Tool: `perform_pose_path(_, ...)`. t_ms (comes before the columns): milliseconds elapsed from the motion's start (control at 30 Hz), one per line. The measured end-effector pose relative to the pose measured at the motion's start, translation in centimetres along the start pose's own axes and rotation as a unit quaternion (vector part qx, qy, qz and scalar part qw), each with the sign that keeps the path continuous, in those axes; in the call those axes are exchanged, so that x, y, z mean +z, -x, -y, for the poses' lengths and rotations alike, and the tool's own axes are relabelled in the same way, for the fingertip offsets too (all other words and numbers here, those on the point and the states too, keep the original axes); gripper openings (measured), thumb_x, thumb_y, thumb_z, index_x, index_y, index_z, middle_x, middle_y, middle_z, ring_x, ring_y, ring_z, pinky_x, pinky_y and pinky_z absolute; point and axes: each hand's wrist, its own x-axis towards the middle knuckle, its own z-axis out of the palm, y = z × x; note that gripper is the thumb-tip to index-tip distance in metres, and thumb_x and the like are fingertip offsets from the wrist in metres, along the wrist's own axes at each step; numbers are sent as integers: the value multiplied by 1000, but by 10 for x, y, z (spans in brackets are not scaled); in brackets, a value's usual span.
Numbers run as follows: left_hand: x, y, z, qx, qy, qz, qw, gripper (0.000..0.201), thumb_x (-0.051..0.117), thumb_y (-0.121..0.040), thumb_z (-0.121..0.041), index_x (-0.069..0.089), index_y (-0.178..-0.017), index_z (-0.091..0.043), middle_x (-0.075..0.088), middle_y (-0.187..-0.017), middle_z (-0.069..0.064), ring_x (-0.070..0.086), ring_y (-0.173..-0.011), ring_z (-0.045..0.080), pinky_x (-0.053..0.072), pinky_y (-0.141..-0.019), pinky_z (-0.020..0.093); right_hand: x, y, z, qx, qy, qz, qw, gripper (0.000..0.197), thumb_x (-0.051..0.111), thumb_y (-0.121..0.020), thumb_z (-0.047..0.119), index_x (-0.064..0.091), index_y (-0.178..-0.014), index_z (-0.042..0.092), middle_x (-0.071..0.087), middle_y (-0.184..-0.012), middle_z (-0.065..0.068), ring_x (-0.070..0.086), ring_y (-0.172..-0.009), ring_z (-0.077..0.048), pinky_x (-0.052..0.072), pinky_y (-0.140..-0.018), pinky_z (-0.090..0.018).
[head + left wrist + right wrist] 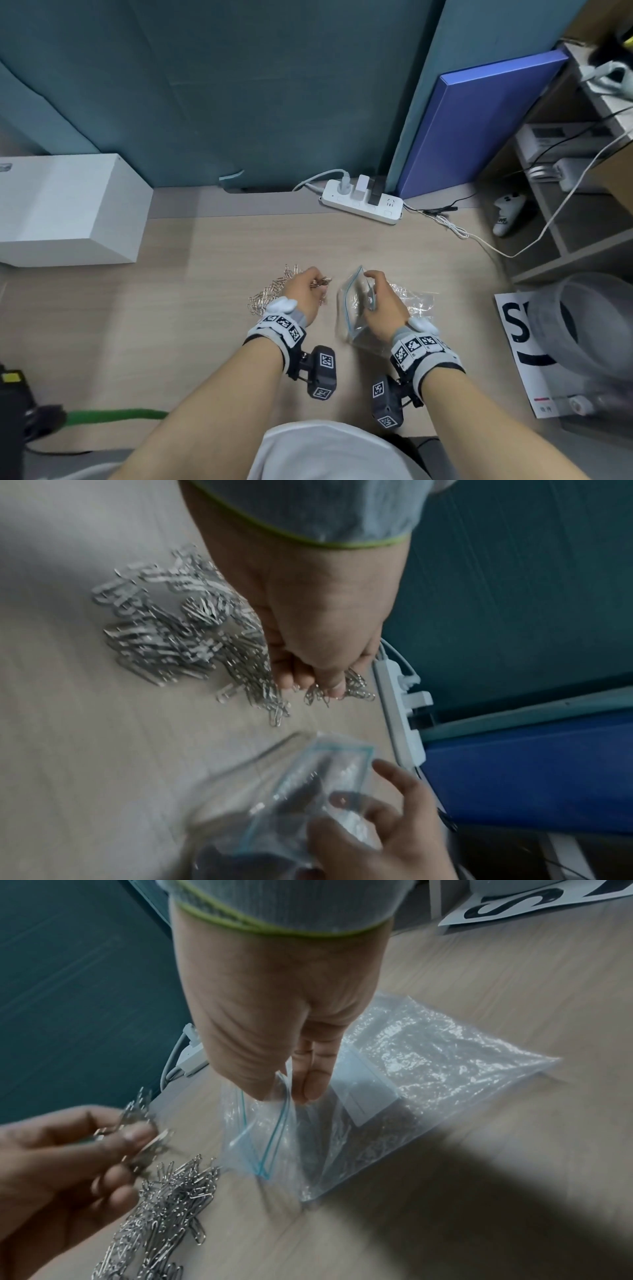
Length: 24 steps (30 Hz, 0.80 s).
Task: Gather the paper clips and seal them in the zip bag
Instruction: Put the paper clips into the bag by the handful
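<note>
Both forearms reach up from the bottom of the head view over the wooden desk (212,308). Out front, the left hand (306,291) has its fingers curled round a small bunch of paper clips (270,291) lifted off the loose pile, while the right hand (380,301) pinches the mouth of the zip bag (349,308), propping it up off the desk. A second clear bag (418,301) lies just behind it, and a power strip (363,202) sits well apart at the back.

From the left wrist, clips stick out past the closed fingertips (329,683), so the bunch is held loosely (a few could slip); most of the pile lies on the desk beside the hand. The bag mouth is blurred here.

From the right wrist, thumb and two fingers (311,1080) grip one lip of the bag at its blue zip line, and the opening faces the pile. Dark clips seem to be inside already.

To do this step well, I judge the right hand should spread the mouth wider and tilt it toward the left hand. The bunch should go well past the zip before the fingers let go, so nothing snags in the seal track.
</note>
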Motion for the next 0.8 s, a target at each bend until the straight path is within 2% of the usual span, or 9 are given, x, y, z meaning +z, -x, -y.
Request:
perform_pose_path(67, 14, -3, -11, 7, 25, 24, 999, 12, 69, -94, -28, 59, -88, -29, 69, -79, -5, 64, -67, 21, 45, -56, 28, 0, -1, 0, 3, 4, 4, 1000, 63, 42, -89, 5, 31, -132, 49, 61, -90, 4, 62, -71, -23, 54, -67, -41)
perform_pose_path(133, 27, -4, -19, 5, 37, 58, 998, 16, 69, -93, -28, 55, -86, -32, 66, -70, -7, 64, -62, 20, 55, -62, 32, 0, -2, 0, -1, -1, 6, 1000, 64, 45, -89, 4, 30, -134, 47, 61, -91, 2, 62, -70, -23, 53, -66, -42)
perform_pose_path(300, 55, -7, -19, -14, 49, 120, 991, 16, 70, -91, -24, 59, -86, -35, 72, -73, -1, 72, -65, 21, 64, -66, 44, 1, -4, -7, -13, -18, 10, 1000, 68, 53, -88, 5, 31, -136, 47, 60, -107, 2, 63, -76, -18, 49, -64, -35)
perform_pose_path(433, 52, -5, -26, -42, 64, 137, 988, 28, 56, -99, -11, 68, -89, -34, 72, -74, 1, 72, -61, 17, 65, -69, 42, -1, -4, -11, -18, -20, 13, 1000, 70, 52, -87, 1, 33, -134, 49, 59, -107, 5, 61, -79, -15, 48, -64, -35)
perform_pose_path(533, 48, -5, -28, -12, 56, 143, 988, 32, 49, -104, -9, 73, -105, -30, 72, -82, -1, 67, -52, 12, 61, -57, 32, -4, -5, -11, -32, -19, 8, 999, 64, 51, -89, 4, 37, -132, 50, 59, -116, 7, 63, -85, -17, 52, -69, -37)
perform_pose_path(600, 46, -8, -30, 13, 12, 116, 993, 35, 57, -99, -9, 73, -100, -40, 71, -99, -4, 68, -67, 12, 53, -64, 24, -8, -5, -9, -41, -14, 2, 999, 57, 50, -94, 6, 39, -133, 47, 57, -124, 7, 62, -93, -18, 49, -73, -35)
perform_pose_path(667, 41, -9, -35, 18, -30, 96, 995, 30, 67, -93, -15, 71, -92, -44, 54, -108, -2, 62, -83, 16, 47, -76, 22, -13, -6, -8, -49, -5, -4, 999, 52, 52, -96, 10, 41, -133, 46, 54, -128, 8, 60, -98, -18, 48, -77, -34)
perform_pose_path(733, 34, -7, -42, 1, -64, 98, 993, 18, 70, -91, -27, 68, -92, -45, 39, -109, -1, 58, -84, 18, 47, -80, 23, -22, -4, -3, -54, 2, -13, 998, 57, 59, -91, 11, 41, -128, 50, 52, -126, 10, 60, -98, -16, 50, -80, -34)
perform_pose_path(800, 33, -8, -44, -13, -95, 116, 989, 14, 68, -90, -37, 68, -103, -41, 43, -111, 2, 60, -84, 21, 48, -78, 27, -34, -2, 6, -51, 9, 2, 999, 61, 61, -81, 7, 45, -125, 45, 49, -121, 8, 59, -96, -18, 50, -82, -34)
